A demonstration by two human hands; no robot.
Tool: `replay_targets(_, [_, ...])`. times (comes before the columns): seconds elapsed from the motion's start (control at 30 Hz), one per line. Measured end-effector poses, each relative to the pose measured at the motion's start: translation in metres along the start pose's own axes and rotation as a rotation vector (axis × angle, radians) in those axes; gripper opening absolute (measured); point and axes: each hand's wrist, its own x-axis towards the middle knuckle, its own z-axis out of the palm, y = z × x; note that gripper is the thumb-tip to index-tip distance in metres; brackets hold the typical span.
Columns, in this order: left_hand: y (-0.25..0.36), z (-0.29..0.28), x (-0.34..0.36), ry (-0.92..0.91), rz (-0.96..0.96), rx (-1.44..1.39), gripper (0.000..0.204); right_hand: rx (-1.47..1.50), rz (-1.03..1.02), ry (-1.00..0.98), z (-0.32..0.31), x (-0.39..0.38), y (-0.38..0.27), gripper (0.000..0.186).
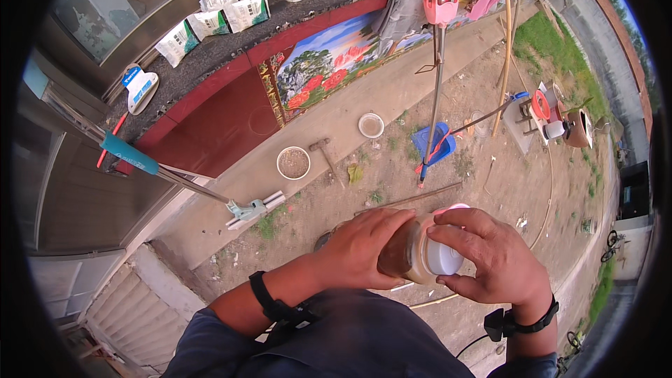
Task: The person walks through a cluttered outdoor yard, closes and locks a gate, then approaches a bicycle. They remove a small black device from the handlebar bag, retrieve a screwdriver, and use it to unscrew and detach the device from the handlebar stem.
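The left hand (pixel 360 248) curls around the brown jar (pixel 400 255), fingers spread only to its width. The right hand (pixel 500 259) bends its fingers over the white lid (pixel 446 259), gripping it. The jar is already lifted before the body, but not yet opened; whether the lid is loose, I cannot tell. Farther, a bowl (pixel 294 178) sits beside a hammer (pixel 320 144).

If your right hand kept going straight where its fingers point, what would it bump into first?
The white lid, which the right hand seems to touch now. Beyond it come the jar and probably the left hand, though depth is unclear.
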Motion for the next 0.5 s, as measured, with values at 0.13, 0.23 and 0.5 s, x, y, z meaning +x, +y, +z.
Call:
replay_targets(0.13, [-0.012, 0.014, -0.005, 0.034, -0.017, -0.002, 0.099, -0.06, 0.274, -0.095, 0.014, -0.001, 0.002, 0.078])
replay_targets(0.23, [-0.02, 0.021, -0.009, -0.002, -0.07, -0.007, 0.099, -0.005, 0.177, 0.088, 0.03, -0.002, 0.011, 0.077])
replay_targets(0.5, [-0.047, 0.042, -0.014, -0.076, -0.116, 0.024, 0.1, 0.153, 0.11, 0.011, 0.065, -0.018, 0.047, 0.07])
